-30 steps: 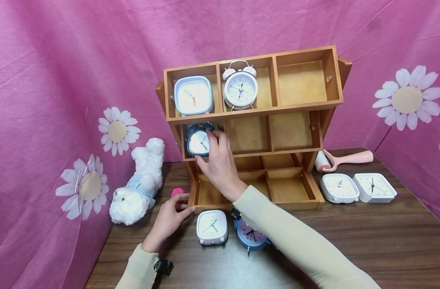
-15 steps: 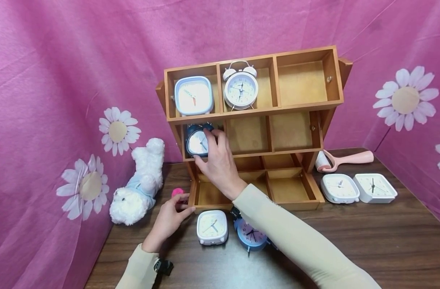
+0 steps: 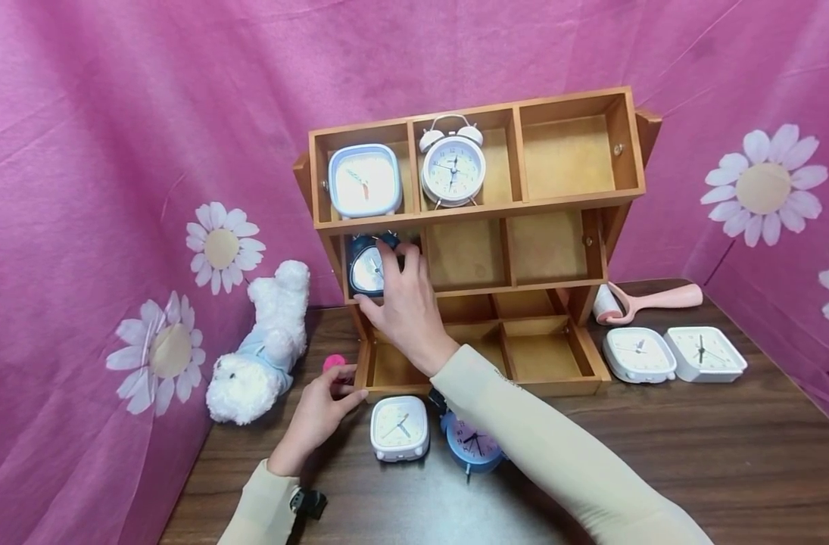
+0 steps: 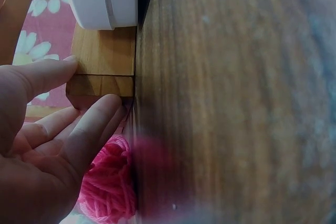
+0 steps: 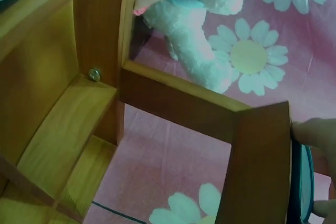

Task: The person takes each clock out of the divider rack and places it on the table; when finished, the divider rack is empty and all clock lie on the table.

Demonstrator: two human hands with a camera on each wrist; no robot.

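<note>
Centrally, your right hand (image 3: 407, 306) grips the dark clock (image 3: 366, 270), thumb at its lower edge and fingers curled over its upper right, so that the dial shows to the left of the fingertips. The dark clock sits in the leftmost compartment of the middle tier of the rack (image 3: 478, 214). Your left hand (image 3: 319, 412) pinches the rack's lower left corner between thumb and fingers, just beside pink yarn (image 4: 107, 184). Above the dark clock stands a blue-rimmed clock (image 3: 365, 182); below, on the table (image 3: 659, 439), a white clock (image 3: 400, 428) rests near a blue clock (image 3: 470, 445), the latter partly hidden by your right sleeve (image 3: 543, 443).
</note>
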